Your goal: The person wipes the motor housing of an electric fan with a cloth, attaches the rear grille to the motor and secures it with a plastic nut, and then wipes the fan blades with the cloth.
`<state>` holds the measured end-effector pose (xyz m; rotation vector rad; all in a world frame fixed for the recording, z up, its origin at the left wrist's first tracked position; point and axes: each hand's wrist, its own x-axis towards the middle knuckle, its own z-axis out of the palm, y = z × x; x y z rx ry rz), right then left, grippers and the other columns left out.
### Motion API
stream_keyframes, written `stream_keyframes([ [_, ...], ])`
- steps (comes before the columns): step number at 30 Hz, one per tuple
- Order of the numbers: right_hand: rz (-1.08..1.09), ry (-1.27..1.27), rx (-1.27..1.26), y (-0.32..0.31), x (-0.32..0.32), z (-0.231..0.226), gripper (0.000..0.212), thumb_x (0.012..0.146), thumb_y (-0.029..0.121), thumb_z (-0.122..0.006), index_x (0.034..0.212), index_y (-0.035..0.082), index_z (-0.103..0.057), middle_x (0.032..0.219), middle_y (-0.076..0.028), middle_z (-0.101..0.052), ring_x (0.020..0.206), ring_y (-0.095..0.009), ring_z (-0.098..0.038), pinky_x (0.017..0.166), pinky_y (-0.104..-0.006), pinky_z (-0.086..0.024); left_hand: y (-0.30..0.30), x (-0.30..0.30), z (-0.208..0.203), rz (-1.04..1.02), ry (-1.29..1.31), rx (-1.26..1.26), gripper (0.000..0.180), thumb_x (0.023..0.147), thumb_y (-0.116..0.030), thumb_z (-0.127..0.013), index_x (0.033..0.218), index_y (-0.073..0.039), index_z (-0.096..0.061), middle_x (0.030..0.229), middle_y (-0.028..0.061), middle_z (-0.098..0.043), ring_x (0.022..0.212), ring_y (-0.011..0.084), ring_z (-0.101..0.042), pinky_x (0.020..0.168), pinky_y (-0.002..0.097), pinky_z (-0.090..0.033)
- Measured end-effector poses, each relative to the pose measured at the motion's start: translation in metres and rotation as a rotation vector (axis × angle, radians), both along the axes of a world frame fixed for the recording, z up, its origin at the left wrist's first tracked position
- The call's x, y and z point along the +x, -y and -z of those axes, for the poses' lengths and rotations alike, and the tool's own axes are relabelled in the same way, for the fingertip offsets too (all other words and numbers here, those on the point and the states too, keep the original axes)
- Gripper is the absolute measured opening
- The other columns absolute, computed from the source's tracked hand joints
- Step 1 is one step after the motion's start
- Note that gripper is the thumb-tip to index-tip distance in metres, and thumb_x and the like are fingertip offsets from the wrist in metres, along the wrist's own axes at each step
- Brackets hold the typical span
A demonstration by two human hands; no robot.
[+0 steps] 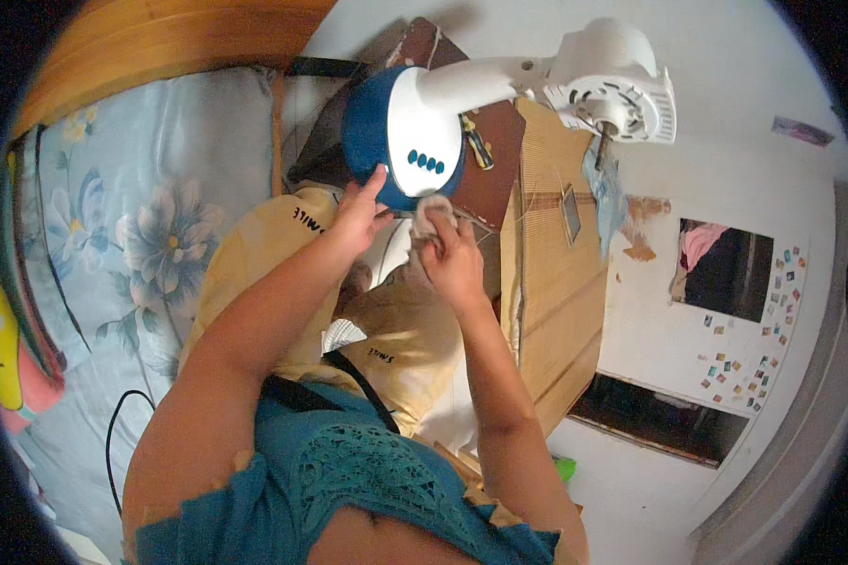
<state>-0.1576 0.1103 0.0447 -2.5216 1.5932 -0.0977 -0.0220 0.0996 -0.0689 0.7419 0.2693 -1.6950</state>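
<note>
Electric fan (pixel 476 85), its motor shaft bare, is ahead of you on a brown tabletop (pixel 501 179), with the blue-and-white base near you and the motor head off to the right. Your left hand (pixel 356 217) touches the base's near edge, fingers slightly spread. Your right hand (pixel 452 259) pinches a pale cloth (pixel 432 218) between bent fingers, against or just beside that edge. One yellow-and-black-handled tool (pixel 479 146) lies right of the base, near a corrugated cardboard box (pixel 561 254).

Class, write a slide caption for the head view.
Left hand touching a blue-and-white fan base, right hand holding a whitish cloth at its edge.
</note>
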Motion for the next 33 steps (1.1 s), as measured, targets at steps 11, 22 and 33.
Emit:
stream_keyframes([
  [11,-0.036,-0.386,0.053,0.059,0.099,-0.008,0.056,0.074,0.029,-0.055,0.126,0.012,-0.045,0.104,-0.020,-0.056,0.089,-0.035,-0.059,0.073,-0.0420,-0.050,0.008,-0.016,0.041,0.040,-0.132,-0.048,0.042,0.089,-0.041,-0.050,0.114,-0.007,-0.050,0.109,0.0072,-0.058,0.097,0.0220,-0.056,0.083,0.0376,-0.047],
  [22,-0.032,-0.130,0.024,-0.003,0.025,0.023,0.059,0.072,0.019,-0.054,0.128,0.009,-0.042,0.106,-0.023,-0.051,0.077,-0.037,-0.061,0.065,-0.0437,-0.051,0.007,-0.003,0.013,0.134,0.127,0.034,0.058,0.081,-0.051,-0.057,0.117,-0.009,-0.042,0.101,0.0092,-0.054,0.089,0.0208,-0.056,0.074,0.0325,-0.048],
  [33,-0.138,-0.316,-0.086,0.079,0.052,-0.013,0.056,0.070,0.016,-0.057,0.126,0.022,-0.048,0.096,-0.017,-0.050,0.077,-0.034,-0.059,0.065,-0.0427,-0.050,0.008,-0.003,0.009,0.069,0.078,-0.065,0.052,0.083,-0.050,-0.054,0.110,-0.008,-0.042,0.096,0.0115,-0.059,0.091,0.0243,-0.059,0.081,0.0381,-0.049],
])
